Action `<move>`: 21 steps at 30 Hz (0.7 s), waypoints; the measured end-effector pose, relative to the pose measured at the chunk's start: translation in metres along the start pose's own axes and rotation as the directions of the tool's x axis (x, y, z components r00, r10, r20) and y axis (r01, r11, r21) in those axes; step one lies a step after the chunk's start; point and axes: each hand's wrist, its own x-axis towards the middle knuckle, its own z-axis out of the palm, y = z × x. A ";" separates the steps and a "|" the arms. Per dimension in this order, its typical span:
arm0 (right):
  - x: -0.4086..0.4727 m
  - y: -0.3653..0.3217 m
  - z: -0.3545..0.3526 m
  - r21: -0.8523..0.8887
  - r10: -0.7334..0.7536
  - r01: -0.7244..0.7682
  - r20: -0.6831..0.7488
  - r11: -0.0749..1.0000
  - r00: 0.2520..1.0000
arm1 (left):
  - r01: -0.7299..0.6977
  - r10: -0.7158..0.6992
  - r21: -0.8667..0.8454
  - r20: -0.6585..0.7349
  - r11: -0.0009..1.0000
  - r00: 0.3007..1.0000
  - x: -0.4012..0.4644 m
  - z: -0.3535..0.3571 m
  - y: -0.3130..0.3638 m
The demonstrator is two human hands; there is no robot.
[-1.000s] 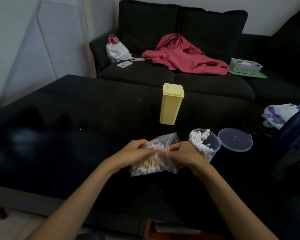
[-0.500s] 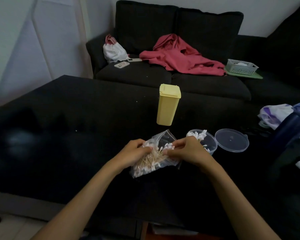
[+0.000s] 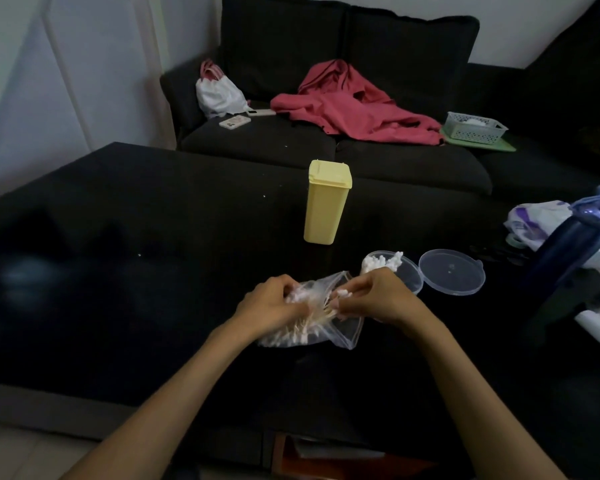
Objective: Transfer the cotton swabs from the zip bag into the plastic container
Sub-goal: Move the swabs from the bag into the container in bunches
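Cotton swabs were split between two places when we looked: a good bundle lay inside the zip bag on the dark table, and a white heap already stood in the plastic container just behind our right hand. We judged the transfer partly done, with what looked like the larger share left in the bag. Our left hand gripped the bag and the swabs through it, fingers curled around the film. Our right hand pinched a few swab tips at the bag's mouth; how many we could not tell. The container's clear lid lay flat and apart from it, just to its right, so the mouth was open to receive more. A closed yellow box stood upright farther back.
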 end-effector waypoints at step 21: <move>0.002 0.002 0.010 -0.025 -0.047 0.046 -0.050 0.999 0.998 | 0.086 -0.062 -0.357 0.078 0.930 0.995 0.000 -0.005 0.005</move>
